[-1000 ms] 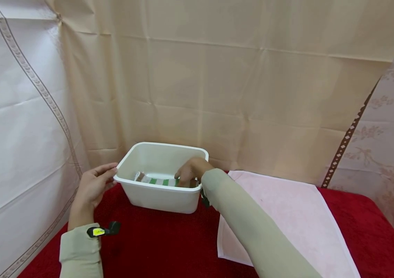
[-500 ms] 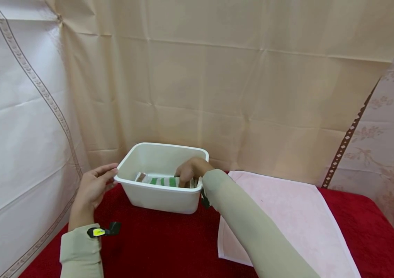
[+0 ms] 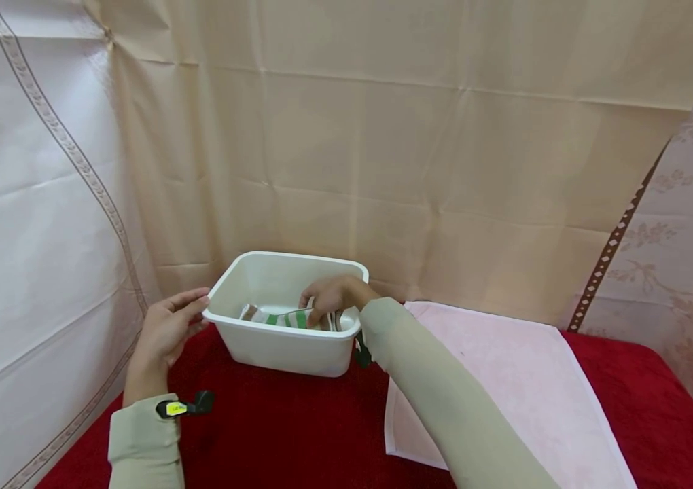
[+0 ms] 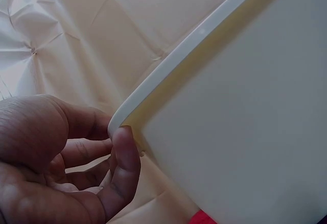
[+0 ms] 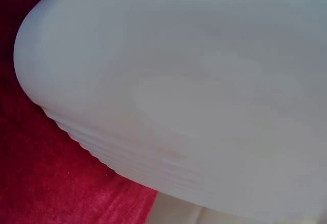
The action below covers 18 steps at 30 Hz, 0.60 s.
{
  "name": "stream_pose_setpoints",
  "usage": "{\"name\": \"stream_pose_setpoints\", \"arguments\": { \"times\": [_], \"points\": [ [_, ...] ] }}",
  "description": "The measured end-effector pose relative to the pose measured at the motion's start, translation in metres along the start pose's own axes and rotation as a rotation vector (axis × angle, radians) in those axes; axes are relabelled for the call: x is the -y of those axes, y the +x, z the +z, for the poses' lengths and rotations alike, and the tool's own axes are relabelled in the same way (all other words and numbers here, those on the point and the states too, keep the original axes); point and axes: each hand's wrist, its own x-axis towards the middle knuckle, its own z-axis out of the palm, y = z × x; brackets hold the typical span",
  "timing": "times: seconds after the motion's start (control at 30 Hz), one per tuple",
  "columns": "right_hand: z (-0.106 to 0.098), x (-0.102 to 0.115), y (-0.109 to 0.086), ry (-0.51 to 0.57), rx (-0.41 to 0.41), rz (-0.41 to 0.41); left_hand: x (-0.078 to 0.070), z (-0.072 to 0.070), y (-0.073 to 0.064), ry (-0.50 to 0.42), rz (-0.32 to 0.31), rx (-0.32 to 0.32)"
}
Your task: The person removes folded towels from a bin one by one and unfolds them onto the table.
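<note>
Gripping | left hand [image 3: 165, 329]: tub rim [image 4: 202, 31] | right hand [image 3: 331, 297]: striped cloth [image 3: 289, 319]

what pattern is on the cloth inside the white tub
The cloth has green and whitish stripes, plus some brown; the head view shows it best.

Left sleeve [image 3: 146, 445]: pale greenish beige, plain cloth, creased, ending at wrist. Right sleeve [image 3: 444, 397]: same pale cloth, long, mostly smooth, cuff rounded. Left wristband [image 3: 163, 409]: black, bearing bright yellow label [image 3: 176, 409], dark print too small to read. Stubby black block [image 3: 202, 401] juts from band. Right wrist: dark gadget [image 3: 363, 353], partly hidden. Left hand [image 3: 166, 329], right hand [image 3: 331, 297]: bare.
</note>
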Motion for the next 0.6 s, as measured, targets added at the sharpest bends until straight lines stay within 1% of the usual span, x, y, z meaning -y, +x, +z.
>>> {"name": "stream_pose_setpoints", "arguments": {
  "times": [0.07,0.27,0.33,0.5,0.6],
  "points": [
    [-0.001,0.0,-0.002,0.006,-0.025,-0.023,0.001,0.0,0.001,-0.008,0.001,0.002],
    [-0.003,0.006,-0.01,0.129,-0.023,-0.045,0.003,0.0,0.0,-0.037,0.003,0.012],
    [-0.004,0.011,-0.015,0.15,-0.032,-0.062,0.003,-0.001,0.0,-0.044,0.004,0.015],
    [-0.013,0.025,-0.029,0.157,-0.072,-0.114,0.002,-0.003,0.0,-0.038,0.009,0.02],
    [-0.021,0.036,-0.04,0.126,-0.091,-0.123,0.002,-0.004,0.001,-0.033,0.009,0.018]
  ]
}}
